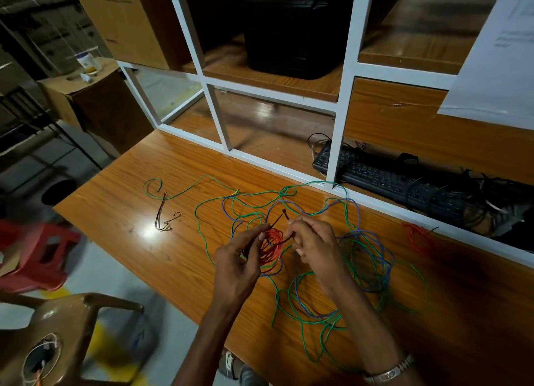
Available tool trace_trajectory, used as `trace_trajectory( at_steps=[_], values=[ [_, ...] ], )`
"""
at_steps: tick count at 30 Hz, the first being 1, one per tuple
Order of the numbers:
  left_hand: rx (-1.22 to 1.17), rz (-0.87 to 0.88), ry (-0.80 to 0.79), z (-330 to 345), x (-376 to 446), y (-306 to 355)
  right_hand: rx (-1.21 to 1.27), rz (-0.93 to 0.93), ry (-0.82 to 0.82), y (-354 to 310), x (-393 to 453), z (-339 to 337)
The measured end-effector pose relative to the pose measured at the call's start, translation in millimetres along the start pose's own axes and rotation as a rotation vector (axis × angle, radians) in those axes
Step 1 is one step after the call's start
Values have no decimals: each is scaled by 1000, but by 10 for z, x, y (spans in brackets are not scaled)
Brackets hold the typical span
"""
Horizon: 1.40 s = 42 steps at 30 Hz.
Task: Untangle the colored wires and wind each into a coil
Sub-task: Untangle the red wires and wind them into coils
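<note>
Wooden table bears tangled wires; white shelving behind.

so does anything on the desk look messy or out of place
Yes. The green wire and blue wire sprawl in one tangle across the desk, crossing each other. Only the red wire is coiled, between both hands. Keyboards sit jammed under the shelf frame.

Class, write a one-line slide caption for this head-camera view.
Both hands, left and right, fasten a black cable tie around a red wire coil; green and blue wires remain tangled.
</note>
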<state>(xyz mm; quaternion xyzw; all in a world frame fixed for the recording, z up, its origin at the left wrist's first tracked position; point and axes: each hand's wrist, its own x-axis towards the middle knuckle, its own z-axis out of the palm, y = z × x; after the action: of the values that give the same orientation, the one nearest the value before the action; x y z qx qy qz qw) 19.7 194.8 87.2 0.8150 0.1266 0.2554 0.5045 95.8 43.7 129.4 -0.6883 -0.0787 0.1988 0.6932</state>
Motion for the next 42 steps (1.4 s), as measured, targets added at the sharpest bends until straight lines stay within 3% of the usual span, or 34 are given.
trace_trajectory(
  at_steps=[15,28,34,38,42],
  values=[
    [35,84,33,2,-22,71,204,228,-89,-16,-14,-1],
    [104,181,27,55,-45,97,323,305,-34,-6,-19,-26],
    [208,280,-18,118,-64,64,282,366,7,9,-25,-72],
    [188,265,-27,176,-54,103,247,408,-56,26,-37,-117],
    [23,87,-24,191,-49,155,-149,179,-118,73,19,-269]
  ],
)
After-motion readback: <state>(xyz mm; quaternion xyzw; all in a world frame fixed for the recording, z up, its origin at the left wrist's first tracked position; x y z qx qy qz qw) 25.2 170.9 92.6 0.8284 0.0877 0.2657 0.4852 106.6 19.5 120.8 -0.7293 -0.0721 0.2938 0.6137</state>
